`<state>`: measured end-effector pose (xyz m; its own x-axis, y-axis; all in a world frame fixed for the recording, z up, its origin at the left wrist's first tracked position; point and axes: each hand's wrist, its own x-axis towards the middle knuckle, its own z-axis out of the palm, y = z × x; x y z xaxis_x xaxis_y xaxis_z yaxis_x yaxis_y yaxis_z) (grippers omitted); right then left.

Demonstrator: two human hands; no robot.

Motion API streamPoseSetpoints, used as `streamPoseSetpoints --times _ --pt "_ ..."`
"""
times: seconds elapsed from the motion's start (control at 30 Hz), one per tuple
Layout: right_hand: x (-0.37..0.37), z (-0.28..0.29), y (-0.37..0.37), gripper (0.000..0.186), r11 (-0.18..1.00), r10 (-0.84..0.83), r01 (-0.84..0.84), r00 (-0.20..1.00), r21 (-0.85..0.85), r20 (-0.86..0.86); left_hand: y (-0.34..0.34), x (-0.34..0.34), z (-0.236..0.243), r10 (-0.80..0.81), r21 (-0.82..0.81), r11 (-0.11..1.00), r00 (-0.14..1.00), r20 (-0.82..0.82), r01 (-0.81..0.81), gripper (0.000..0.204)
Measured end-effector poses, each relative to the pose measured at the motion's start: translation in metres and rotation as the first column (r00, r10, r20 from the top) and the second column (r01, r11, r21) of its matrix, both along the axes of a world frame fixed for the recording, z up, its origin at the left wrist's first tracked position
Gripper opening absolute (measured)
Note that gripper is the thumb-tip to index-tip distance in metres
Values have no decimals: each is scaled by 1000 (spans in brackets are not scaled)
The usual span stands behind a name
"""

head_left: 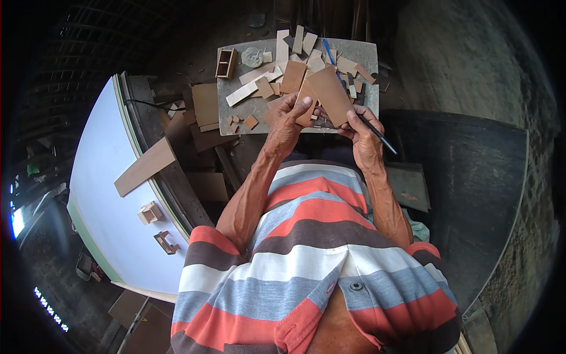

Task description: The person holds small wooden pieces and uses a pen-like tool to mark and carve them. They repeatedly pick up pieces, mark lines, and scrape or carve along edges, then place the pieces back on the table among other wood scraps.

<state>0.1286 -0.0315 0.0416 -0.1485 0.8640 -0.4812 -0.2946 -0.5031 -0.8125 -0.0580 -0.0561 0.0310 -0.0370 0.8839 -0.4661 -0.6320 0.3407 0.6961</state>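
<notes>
Above the near edge of a small grey work table [236,131], I hold two thin brown wooden pieces that overlap. My left hand [287,118] pinches the smaller piece [306,93], with the thumb on top. My right hand [367,131] is closed on the larger rectangular wooden piece [331,94] near its lower right corner. The same hand also keeps a dark, slim pencil-like stick [384,141], which points down and right; its exact kind is unclear. Beyond my hands lie several loose wood offcuts [293,76], and a thin blue tool [328,50], partly covered.
On the table's far left are a small divided wooden box [226,63] and a round pale container [252,57]. A white panel [112,218] at left bears a brown board [145,166] and two small wooden assemblies [150,212]. A dark board [466,177] stands right.
</notes>
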Motion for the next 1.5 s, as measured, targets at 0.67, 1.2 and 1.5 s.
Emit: streamPoseSetpoints --times 0.67,1.2,1.5 --pt "-15 -4 12 20 885 220 -384 843 262 491 2 8 0 -70 66 993 946 -318 95 36" --pt "-16 2 -7 21 984 145 -164 965 74 219 3 2 -13 -51 54 998 983 176 42 43" --pt "-15 -12 -7 20 974 82 -143 945 177 316 3 -2 -15 -71 135 989 992 109 56 49"
